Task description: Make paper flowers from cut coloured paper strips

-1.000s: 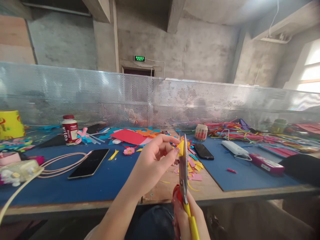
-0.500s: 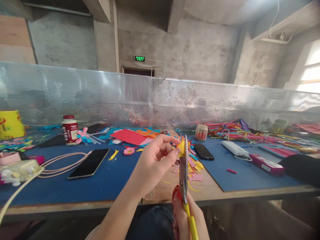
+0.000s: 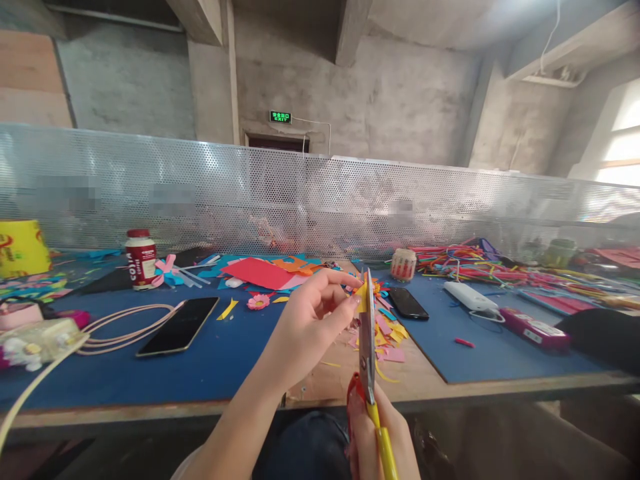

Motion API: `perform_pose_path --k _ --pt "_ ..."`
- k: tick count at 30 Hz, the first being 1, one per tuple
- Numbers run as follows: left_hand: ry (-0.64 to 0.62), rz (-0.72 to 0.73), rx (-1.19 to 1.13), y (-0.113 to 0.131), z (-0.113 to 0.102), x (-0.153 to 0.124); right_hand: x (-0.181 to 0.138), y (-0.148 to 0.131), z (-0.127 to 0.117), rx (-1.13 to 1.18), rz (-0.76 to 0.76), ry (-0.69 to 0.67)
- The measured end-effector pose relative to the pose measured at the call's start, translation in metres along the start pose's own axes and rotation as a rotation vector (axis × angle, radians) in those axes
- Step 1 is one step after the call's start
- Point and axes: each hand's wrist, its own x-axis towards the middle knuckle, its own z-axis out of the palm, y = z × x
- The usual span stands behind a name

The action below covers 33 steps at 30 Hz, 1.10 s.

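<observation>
Between the thumb and fingers of my left hand (image 3: 320,310) is a small piece of yellow paper (image 3: 361,299). My right hand (image 3: 383,433) grips scissors (image 3: 368,333) by their red and yellow handles, blades pointing up and away from me. The blades stand right at the yellow paper and hide part of it. Behind and below them lies a heap of paper scraps (image 3: 395,333) in yellow, pink and orange on the bare wood strip. A pink paper flower (image 3: 259,302) lies on the blue mat, left of my left hand.
A phone (image 3: 177,327) and a coiled cable (image 3: 125,320) lie on the left, with a Costa bottle (image 3: 141,260) behind. Red paper (image 3: 260,272) lies at the back. To the right are another phone (image 3: 409,303), a jar (image 3: 403,265), a white device (image 3: 470,297) and colourful strips (image 3: 465,260).
The scissors' blades have drawn slightly closer together and shifted a little left at the yellow paper. My left hand stays nearly still.
</observation>
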Motion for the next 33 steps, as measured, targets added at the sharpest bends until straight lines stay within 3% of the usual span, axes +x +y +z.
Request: perform_pose_path --k 16,21,25,28,33 --pt "-0.009 -0.018 -0.014 -0.007 0.0 0.007 0.001 0.005 0.005 0.088 0.063 -0.003" --pt "0.038 -0.023 -0.05 -0.021 -0.004 0.018 0.009 0.001 0.009 0.255 0.294 -0.028" --pt "0.126 -0.129 -0.12 -0.039 -0.018 0.028 0.023 -0.009 0.006 0.382 0.459 -0.082" --pt "0.16 -0.23 -0.219 -0.053 -0.035 0.034 0.043 -0.017 -0.005 0.26 0.367 -0.134" --pt "0.321 -0.284 -0.335 -0.074 -0.073 0.048 0.108 -0.026 -0.013 -0.435 -0.043 -0.159"
